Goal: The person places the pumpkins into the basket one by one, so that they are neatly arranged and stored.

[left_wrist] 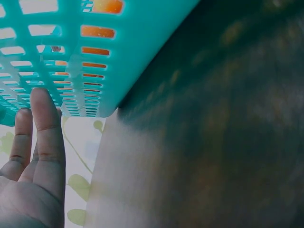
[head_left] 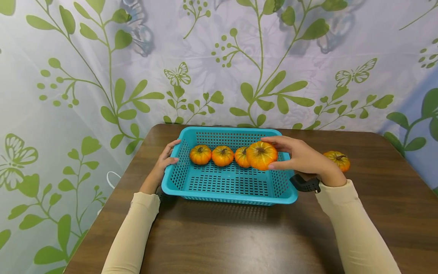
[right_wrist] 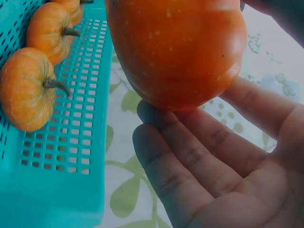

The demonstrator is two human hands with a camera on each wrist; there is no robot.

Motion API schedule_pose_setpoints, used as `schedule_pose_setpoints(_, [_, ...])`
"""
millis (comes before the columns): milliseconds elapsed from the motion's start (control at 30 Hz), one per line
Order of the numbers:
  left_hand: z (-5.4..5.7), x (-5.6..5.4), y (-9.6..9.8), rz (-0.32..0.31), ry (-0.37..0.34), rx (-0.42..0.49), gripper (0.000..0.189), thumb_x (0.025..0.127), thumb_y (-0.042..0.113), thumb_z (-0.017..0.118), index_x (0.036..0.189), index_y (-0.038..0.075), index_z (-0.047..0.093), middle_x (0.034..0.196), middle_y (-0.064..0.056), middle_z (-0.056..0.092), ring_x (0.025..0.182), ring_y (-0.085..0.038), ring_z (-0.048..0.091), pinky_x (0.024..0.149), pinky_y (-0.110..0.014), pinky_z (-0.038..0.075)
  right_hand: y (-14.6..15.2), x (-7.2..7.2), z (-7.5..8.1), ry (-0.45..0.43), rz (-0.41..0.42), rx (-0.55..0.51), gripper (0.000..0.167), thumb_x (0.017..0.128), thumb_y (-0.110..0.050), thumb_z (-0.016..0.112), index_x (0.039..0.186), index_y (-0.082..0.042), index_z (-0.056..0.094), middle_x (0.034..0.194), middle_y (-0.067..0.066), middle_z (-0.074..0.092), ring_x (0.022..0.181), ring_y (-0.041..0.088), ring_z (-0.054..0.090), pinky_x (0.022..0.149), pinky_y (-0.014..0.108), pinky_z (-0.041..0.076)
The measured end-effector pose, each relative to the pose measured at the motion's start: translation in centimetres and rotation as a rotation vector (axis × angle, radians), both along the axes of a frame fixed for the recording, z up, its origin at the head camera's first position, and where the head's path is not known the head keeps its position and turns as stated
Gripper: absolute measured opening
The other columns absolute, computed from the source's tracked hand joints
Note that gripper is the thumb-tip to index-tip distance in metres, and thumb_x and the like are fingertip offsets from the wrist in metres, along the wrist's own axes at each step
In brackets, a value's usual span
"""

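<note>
Sleeves: 2 pale cream sleeves with turned-back cuffs, reaching in from the lower edge of the head view.
Right hand: partly closed, thumb below and fingers behind, pinching 1 pumpkin.
Held pumpkin: orange and yellow, ribbed, stem towards the head camera; seen from there, it overlaps the right end of the basket. Its exact height is hard to tell.
Left hand: fingers mostly straight, touching the left rim; the left wrist view shows them by the outer side wall.
Basket: turquoise, rectangular, perforated, on the table, between the 2 hands.
Basket pumpkins: 3 inside, in a row along the far half; left pumpkin and middle pumpkin side by side, right pumpkin partly hidden by the held one.
Wrist devices: 2, black, 1 at each wrist.
Table pumpkin: 1 more, outside the basket to its right, partly covered by the right wrist.
Table: dark brown wood grain.
Cord: thin, white, looped at the left table edge.
Backdrop: pale fabric printed with green leaves and butterflies.
</note>
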State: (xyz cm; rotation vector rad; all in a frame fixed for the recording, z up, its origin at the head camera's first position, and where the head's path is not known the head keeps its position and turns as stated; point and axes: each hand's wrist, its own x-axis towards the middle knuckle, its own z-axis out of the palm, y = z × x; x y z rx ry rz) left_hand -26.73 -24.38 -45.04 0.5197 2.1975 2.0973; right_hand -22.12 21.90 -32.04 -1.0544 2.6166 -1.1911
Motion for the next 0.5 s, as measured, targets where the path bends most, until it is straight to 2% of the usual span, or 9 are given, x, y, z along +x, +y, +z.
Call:
schedule_pose_setpoints(67, [0.0,0.0,0.0,0.001,-0.001,-0.001,0.075,0.095,0.014,0.049,0.167,0.006,0.028,0.162,-0.033,0.034,0.128,-0.042,0.050,0.094,-0.031,0.054,-0.4,-0.3,0.1,-0.036,0.021,-0.018,0.072,0.091,-0.006,0.085,0.155,0.002,0.054,0.152,0.020,0.058,0.131,0.037,0.063,0.106,0.018,0.046])
schedule_pose_setpoints(133, [0.0,0.0,0.0,0.000,-0.005,-0.001,0.076,0.095,0.014,0.049,0.167,0.006,0.028,0.163,-0.032,0.034,0.129,-0.044,0.050,0.094,-0.031,0.054,-0.8,-0.5,0.2,-0.070,0.039,-0.030,0.070,0.092,-0.005,0.084,0.155,0.003,0.054,0.152,0.020,0.058,0.132,0.037,0.063,0.107,0.021,0.047])
schedule_pose_setpoints(233, [-0.1,0.0,-0.1,-0.007,-0.007,0.004,0.076,0.095,0.015,0.049,0.167,0.007,0.028,0.163,-0.032,0.034,0.129,-0.044,0.049,0.094,-0.031,0.054,-1.4,-0.8,0.3,-0.117,0.052,-0.038,0.069,0.093,-0.004,0.083,0.155,0.004,0.053,0.153,0.021,0.057,0.134,0.038,0.062,0.112,0.036,0.049])
schedule_pose_setpoints(333, [-0.1,0.0,-0.1,-0.018,0.000,0.009,0.075,0.095,0.015,0.048,0.168,0.008,0.027,0.163,-0.032,0.033,0.129,-0.043,0.050,0.095,-0.032,0.054,-2.0,-1.3,0.3,-0.144,0.063,-0.026,0.070,0.094,-0.004,0.081,0.156,0.005,0.051,0.156,0.023,0.054,0.136,0.039,0.060,0.115,0.053,0.046])
schedule_pose_setpoints(500, [-0.1,0.0,-0.1,-0.018,0.007,0.008,0.075,0.095,0.015,0.048,0.167,0.008,0.028,0.163,-0.032,0.033,0.129,-0.042,0.050,0.095,-0.031,0.054,-3.0,-2.2,0.0,-0.170,0.101,-0.007,0.072,0.095,-0.004,0.080,0.159,0.006,0.047,0.160,0.024,0.051,0.138,0.041,0.058,0.118,0.060,0.042])
